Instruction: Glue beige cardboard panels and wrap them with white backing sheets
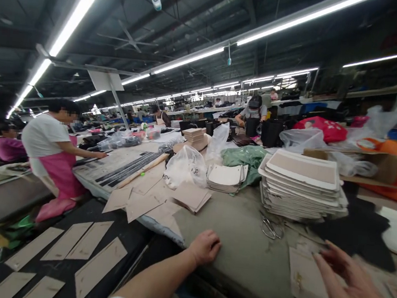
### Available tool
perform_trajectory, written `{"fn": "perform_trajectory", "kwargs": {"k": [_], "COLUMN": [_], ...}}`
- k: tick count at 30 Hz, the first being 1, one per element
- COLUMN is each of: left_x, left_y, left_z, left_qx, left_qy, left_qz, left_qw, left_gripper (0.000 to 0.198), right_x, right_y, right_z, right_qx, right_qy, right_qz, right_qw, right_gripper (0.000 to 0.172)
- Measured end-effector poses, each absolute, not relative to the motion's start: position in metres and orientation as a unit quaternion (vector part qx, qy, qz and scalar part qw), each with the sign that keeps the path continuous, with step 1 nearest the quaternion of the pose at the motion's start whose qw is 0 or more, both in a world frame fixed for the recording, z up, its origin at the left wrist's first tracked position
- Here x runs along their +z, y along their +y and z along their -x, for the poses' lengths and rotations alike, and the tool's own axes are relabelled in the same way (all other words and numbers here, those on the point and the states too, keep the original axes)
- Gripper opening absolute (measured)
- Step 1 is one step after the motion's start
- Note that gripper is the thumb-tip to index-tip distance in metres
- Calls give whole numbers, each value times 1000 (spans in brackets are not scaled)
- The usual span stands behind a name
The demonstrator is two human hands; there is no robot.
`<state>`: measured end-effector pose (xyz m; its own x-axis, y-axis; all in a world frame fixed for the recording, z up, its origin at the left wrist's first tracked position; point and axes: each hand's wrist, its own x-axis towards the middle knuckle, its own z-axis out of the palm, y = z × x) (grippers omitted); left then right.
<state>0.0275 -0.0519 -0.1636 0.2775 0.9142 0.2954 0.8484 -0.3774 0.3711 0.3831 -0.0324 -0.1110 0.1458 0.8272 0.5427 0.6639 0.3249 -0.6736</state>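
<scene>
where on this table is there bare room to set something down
The olive surface is bare between the left hand and the scissors. Beyond, stacked panels and a clear plastic bag crowd it; so do brown boards by the right hand.

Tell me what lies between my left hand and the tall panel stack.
In the head view, scissors lie on the olive table cover between your left hand and that stack.

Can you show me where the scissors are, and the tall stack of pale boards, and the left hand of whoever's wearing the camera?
Scissors (pixel 271 228): head view, by the handles.
Tall stack of pale boards (pixel 301 191): head view, on its layered front edges.
Left hand (pixel 206 247): head view, back of the hand.
</scene>
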Motion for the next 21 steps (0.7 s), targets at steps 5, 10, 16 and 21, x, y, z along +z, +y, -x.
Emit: {"fn": "perform_trajectory", "kwargs": {"k": [5,10,16,21], "left_x": [-164,-167,-164,-161], "left_y": [-52,-52,-50,-44], "left_z": [-28,-27,-24,-16], "left_qx": [244,273,333,380], "left_qy": [552,545,525,517], "left_qz": [-794,-787,-770,-738], "left_qw": [75,95,145,207], "left_gripper": [12,14,13,21], "right_x": [-107,-115,-128,-144], "right_y": [-40,-44,-51,-49], "right_z": [-324,-291,-259,-259], "right_qx": [149,204,254,242], "right_qy": [-750,-799,-810,-773], "right_qz": [455,411,404,474], "right_qw": [457,389,341,347], "right_gripper": [41,32,28,27]}}
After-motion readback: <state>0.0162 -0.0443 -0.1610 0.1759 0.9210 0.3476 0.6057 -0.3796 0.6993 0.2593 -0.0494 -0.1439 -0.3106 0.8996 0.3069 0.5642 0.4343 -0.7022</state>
